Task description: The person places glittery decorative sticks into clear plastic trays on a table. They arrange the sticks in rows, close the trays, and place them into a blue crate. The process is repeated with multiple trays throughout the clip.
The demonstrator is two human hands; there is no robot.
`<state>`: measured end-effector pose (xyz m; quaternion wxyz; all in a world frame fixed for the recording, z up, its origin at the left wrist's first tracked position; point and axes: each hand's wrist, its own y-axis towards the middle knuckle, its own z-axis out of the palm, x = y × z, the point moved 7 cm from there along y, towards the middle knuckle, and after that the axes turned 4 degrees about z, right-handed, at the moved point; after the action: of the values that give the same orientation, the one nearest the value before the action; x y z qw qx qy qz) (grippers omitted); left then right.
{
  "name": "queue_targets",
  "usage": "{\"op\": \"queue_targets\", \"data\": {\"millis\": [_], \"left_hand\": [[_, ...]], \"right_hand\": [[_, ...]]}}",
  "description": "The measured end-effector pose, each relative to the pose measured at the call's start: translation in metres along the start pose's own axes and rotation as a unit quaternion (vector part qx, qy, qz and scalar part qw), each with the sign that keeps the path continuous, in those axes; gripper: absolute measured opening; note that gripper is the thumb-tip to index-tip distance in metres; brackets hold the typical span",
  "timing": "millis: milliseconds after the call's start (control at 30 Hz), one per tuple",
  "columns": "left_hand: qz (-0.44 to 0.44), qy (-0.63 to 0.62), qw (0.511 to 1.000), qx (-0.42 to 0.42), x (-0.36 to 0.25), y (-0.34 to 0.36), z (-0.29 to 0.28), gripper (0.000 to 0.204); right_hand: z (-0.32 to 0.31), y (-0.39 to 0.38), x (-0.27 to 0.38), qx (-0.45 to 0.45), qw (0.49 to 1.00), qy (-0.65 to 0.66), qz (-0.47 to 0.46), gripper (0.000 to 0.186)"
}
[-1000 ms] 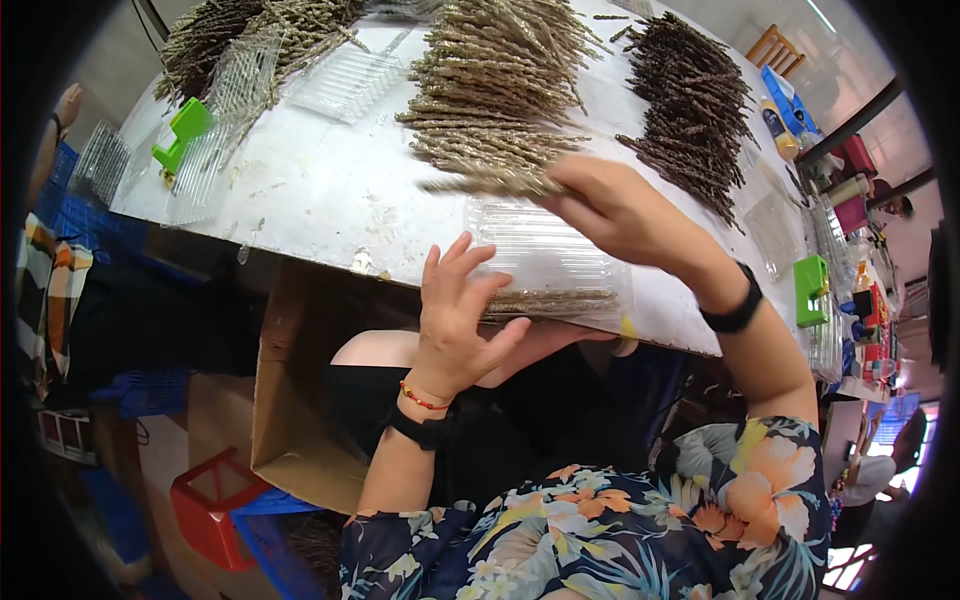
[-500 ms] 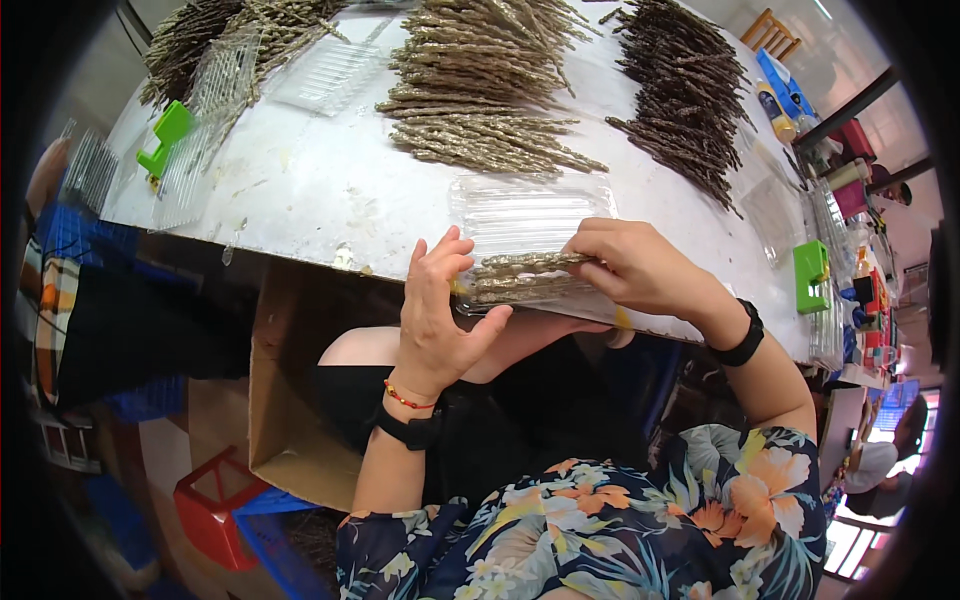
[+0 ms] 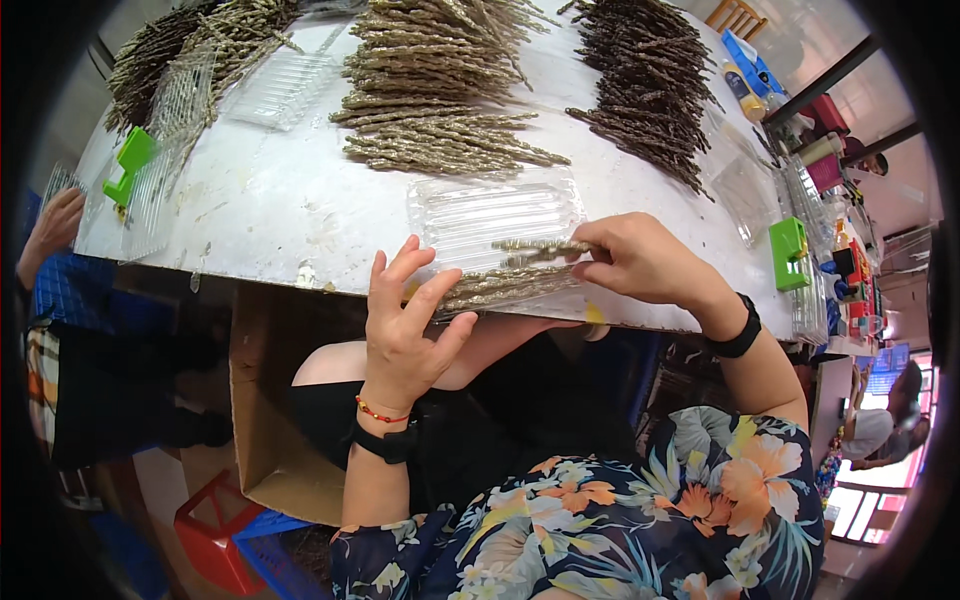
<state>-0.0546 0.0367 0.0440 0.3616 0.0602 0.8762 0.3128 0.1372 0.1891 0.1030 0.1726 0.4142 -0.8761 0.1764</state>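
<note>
In front of me, at the table's near edge, is a clear ribbed plastic tray [image 3: 490, 212]. Thin, knobbly brown dried sticks [image 3: 510, 288] lie side by side across its near part. My right hand [image 3: 652, 262] pinches the right ends of a few more such sticks [image 3: 535, 248], which stretch leftward just beyond that row. By the left end of the row is my left hand [image 3: 402, 318], fingers spread and holding nothing; its fingertips are close to the stick ends, and whether they touch cannot be made out.
Beyond the tray lies a large pale-brown heap of sticks [image 3: 440, 90], with a darker heap [image 3: 650, 90] to its right. Other clear trays [image 3: 285, 85] lie around the white table [image 3: 255, 215]. Green holders [image 3: 790, 253] stand at both sides. Another person's hand [image 3: 55, 228] is at far left.
My right hand has drawn a few sticks apart from the row, slightly away from me. My left fingers have spread wider. The whole view has shifted a little.
</note>
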Motion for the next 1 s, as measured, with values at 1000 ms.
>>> {"op": "queue_targets", "data": {"millis": [1000], "left_hand": [[-0.003,-0.013,1.000,0.008,0.001,0.002,-0.002,0.042]], "right_hand": [[0.013,0.010,0.000,-0.041,0.996,-0.074,-0.041,0.017]]}}
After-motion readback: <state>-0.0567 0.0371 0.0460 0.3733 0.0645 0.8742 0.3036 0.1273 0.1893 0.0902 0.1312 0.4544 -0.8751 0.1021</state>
